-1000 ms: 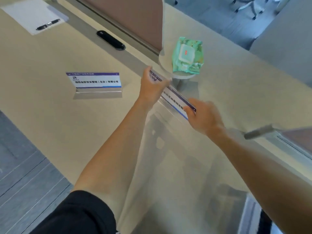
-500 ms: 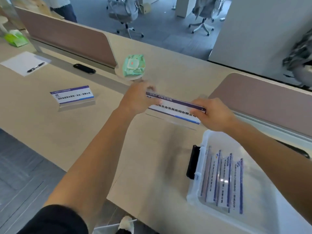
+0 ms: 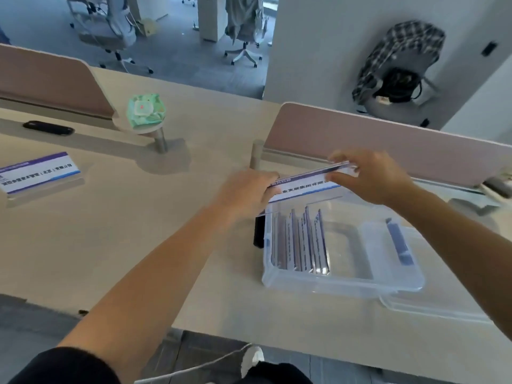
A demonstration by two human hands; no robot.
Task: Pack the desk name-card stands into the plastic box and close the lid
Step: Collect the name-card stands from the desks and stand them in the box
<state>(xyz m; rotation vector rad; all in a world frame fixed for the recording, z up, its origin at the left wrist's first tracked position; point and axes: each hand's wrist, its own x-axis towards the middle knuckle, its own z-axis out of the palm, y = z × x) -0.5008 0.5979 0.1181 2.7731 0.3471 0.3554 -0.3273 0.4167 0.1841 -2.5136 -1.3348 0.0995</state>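
Observation:
I hold a clear name-card stand (image 3: 304, 184) with a white and purple card by its two ends, my left hand (image 3: 246, 192) on the left end and my right hand (image 3: 368, 176) on the right end. It hangs tilted just above the far edge of the clear plastic box (image 3: 343, 284), which is open. Several name-card stands (image 3: 302, 242) are lined upright in the box's left half. Another name-card stand (image 3: 36, 173) sits on the desk at far left. The clear lid (image 3: 432, 309) lies partly under the box's near right corner.
A green wipes pack (image 3: 145, 109) rests on a small round stand. A black handle clip (image 3: 259, 231) sits on the box's left side. Pink divider panels (image 3: 388, 145) run along the desk's back. A black oblong object (image 3: 48, 128) lies far left. Office chairs stand behind.
Both hands have carried the name-card stand to the right, from beside the wipes pack to just over the open box. The view has swung right with them.

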